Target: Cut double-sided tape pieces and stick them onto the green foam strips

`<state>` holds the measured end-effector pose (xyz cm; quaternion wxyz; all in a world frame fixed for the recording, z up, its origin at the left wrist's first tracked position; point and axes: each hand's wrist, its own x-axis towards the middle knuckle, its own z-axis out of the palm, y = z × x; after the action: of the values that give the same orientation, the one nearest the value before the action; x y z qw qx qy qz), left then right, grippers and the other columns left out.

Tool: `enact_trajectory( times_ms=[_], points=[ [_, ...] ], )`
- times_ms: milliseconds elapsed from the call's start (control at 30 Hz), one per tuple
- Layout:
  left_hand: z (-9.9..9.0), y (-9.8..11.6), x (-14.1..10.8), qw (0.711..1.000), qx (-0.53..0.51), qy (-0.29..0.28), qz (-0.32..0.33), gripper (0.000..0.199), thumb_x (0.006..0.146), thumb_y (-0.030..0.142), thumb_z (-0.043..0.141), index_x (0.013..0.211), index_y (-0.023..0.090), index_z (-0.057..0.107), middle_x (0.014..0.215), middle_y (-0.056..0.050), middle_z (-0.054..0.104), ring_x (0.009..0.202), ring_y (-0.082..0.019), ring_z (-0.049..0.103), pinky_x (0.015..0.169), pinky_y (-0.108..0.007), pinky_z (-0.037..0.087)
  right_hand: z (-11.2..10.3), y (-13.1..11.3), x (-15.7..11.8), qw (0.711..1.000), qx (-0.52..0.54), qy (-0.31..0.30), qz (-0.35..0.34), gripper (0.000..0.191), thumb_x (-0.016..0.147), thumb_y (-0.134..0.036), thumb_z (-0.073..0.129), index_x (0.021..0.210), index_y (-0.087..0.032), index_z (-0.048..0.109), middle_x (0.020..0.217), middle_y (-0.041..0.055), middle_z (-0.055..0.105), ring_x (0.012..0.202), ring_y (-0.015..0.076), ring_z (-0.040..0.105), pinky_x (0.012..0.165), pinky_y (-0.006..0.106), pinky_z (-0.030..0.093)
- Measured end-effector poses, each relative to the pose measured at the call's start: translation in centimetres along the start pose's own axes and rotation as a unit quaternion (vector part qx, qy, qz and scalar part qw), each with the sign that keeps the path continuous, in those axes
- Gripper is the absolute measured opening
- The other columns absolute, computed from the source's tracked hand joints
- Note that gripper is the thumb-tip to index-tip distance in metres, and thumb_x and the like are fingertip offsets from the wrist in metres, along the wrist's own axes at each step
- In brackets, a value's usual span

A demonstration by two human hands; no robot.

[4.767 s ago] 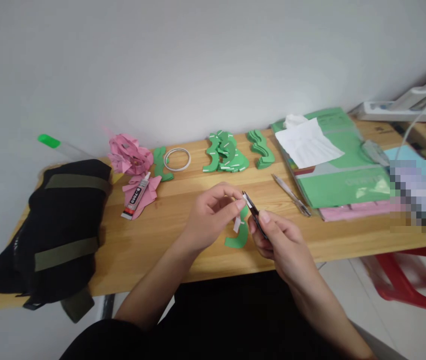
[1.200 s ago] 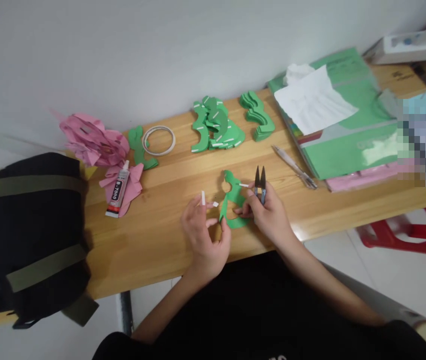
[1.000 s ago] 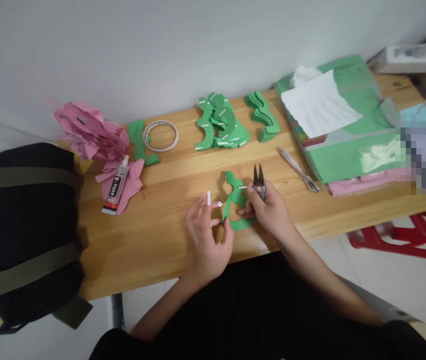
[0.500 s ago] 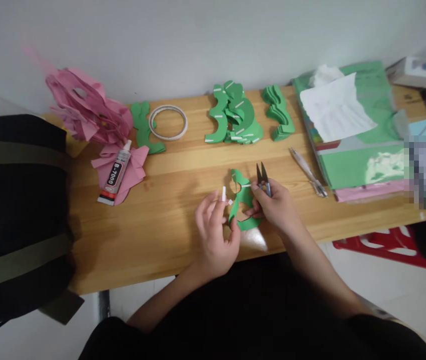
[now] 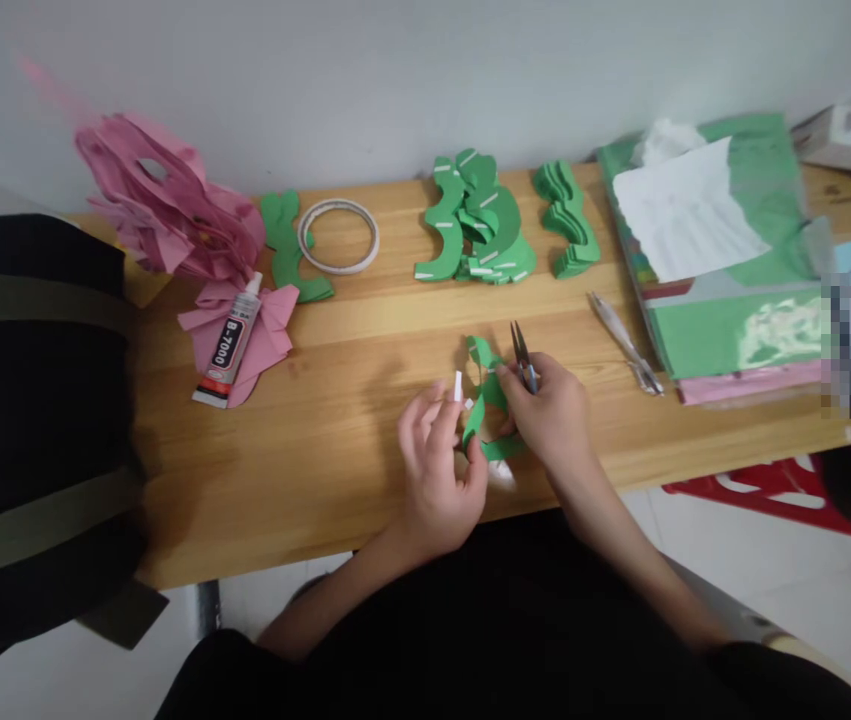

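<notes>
Between my hands is a wavy green foam or felt cut-out (image 5: 496, 390), held just above the table. My left hand (image 5: 440, 470) pinches its lower left edge between thumb and fingers. A short strip of white tape (image 5: 458, 385) stands up from a fingertip of this hand, with a tiny white piece beside it. My right hand (image 5: 551, 410) grips the right side of the cut-out, thumb on top. Small black-bladed thread snips (image 5: 522, 348) are tucked in the same hand, blades pointing away from me. Some right fingers are hidden under the palm.
Green cut-outs (image 5: 481, 220) with white strips lie at the back, beside a stack (image 5: 570, 220) of similar ones. A tape roll (image 5: 339, 237), glue tube (image 5: 228, 340), pink pieces (image 5: 170, 195), pen (image 5: 624, 340), packaged green sheets (image 5: 740, 345) and black bag (image 5: 35, 400) surround the work.
The white strip under my right thumb shows less now and sits against the green cut-out. The snips' blades appear closer together. The view has shifted slightly.
</notes>
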<state>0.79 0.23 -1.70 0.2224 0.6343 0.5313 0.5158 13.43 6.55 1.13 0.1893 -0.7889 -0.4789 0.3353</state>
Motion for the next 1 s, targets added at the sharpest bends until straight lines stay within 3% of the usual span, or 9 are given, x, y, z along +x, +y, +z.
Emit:
enact_trajectory(
  times_ms=[200, 400, 533, 667, 800, 933, 1000],
  points=[
    [-0.1, -0.1, 0.0, 1.0, 0.003, -0.002, -0.003, 0.079, 0.081, -0.002, 0.056, 0.149, 0.028, 0.029, 0.137, -0.014, 0.039, 0.11, -0.02, 0.062, 0.074, -0.028, 0.064, 0.4, -0.7, -0.1, 0.996, -0.08, 0.034, 0.007, 0.026, 0.084, -0.04, 0.056, 0.091, -0.018, 0.068, 0.051, 0.0022, 0.063, 0.048, 0.023, 0.062, 0.054, 0.031, 0.042],
    [0.0, -0.2, 0.0, 1.0, 0.002, 0.003, 0.005, 0.078, 0.082, -0.003, 0.053, 0.149, 0.029, 0.03, 0.136, -0.013, 0.039, 0.107, -0.02, 0.063, 0.074, -0.029, 0.064, 0.4, -0.8, 0.0, 0.995, -0.092, 0.044, -0.002, 0.023, 0.083, -0.039, 0.057, 0.084, -0.017, 0.065, 0.051, 0.0035, 0.062, 0.049, 0.0235, 0.062, 0.056, 0.033, 0.043],
    [-0.1, -0.2, -0.1, 1.0, 0.007, 0.0, 0.004, 0.079, 0.082, -0.002, 0.054, 0.15, 0.029, 0.029, 0.136, -0.014, 0.039, 0.108, -0.02, 0.062, 0.073, -0.029, 0.064, 0.1, -0.6, 0.4, 0.998, -0.016, 0.05, 0.024, 0.026, 0.076, -0.04, 0.068, 0.088, -0.018, 0.059, 0.045, -0.0007, 0.057, 0.041, 0.023, 0.059, 0.045, 0.032, 0.043],
    [-0.2, -0.1, 0.0, 1.0, 0.01, 0.0, -0.002, 0.078, 0.083, -0.001, 0.054, 0.15, 0.029, 0.03, 0.135, -0.014, 0.038, 0.108, -0.02, 0.062, 0.069, -0.026, 0.063, -0.3, -0.2, 0.9, 0.991, 0.112, -0.027, 0.074, 0.02, 0.076, -0.032, 0.067, 0.081, -0.024, 0.05, 0.037, -0.0052, 0.053, 0.031, 0.0207, 0.056, 0.032, 0.028, 0.04],
    [-0.4, 0.2, 0.2, 1.0, -0.012, 0.005, -0.006, 0.079, 0.081, 0.0, 0.057, 0.149, 0.03, 0.031, 0.134, -0.013, 0.04, 0.108, -0.019, 0.061, 0.068, -0.023, 0.063, -1.1, 0.2, 1.0, 0.964, 0.243, -0.07, 0.079, 0.021, 0.075, -0.031, 0.066, 0.076, -0.025, 0.045, 0.036, -0.0075, 0.051, 0.029, 0.0172, 0.055, 0.028, 0.023, 0.039],
    [-1.1, 1.0, 0.9, 0.996, -0.088, 0.009, -0.001, 0.079, 0.081, 0.005, 0.062, 0.148, 0.033, 0.03, 0.139, -0.012, 0.04, 0.111, -0.02, 0.059, 0.075, -0.028, 0.062, -2.5, 0.3, -0.1, 0.934, 0.347, -0.045, 0.071, 0.027, 0.072, -0.038, 0.069, 0.079, -0.023, 0.047, 0.034, -0.0118, 0.045, 0.026, 0.0122, 0.048, 0.026, 0.018, 0.031],
    [-1.6, 1.5, 1.4, 0.983, -0.179, -0.01, -0.038, 0.073, 0.085, 0.01, 0.062, 0.147, 0.035, 0.032, 0.14, -0.011, 0.041, 0.11, -0.02, 0.061, 0.081, -0.03, 0.059, -3.4, 0.1, -1.2, 0.927, 0.372, -0.025, 0.045, 0.03, 0.072, -0.042, 0.071, 0.08, -0.022, 0.05, 0.035, -0.0122, 0.045, 0.026, 0.0106, 0.048, 0.027, 0.017, 0.032]
  ],
)
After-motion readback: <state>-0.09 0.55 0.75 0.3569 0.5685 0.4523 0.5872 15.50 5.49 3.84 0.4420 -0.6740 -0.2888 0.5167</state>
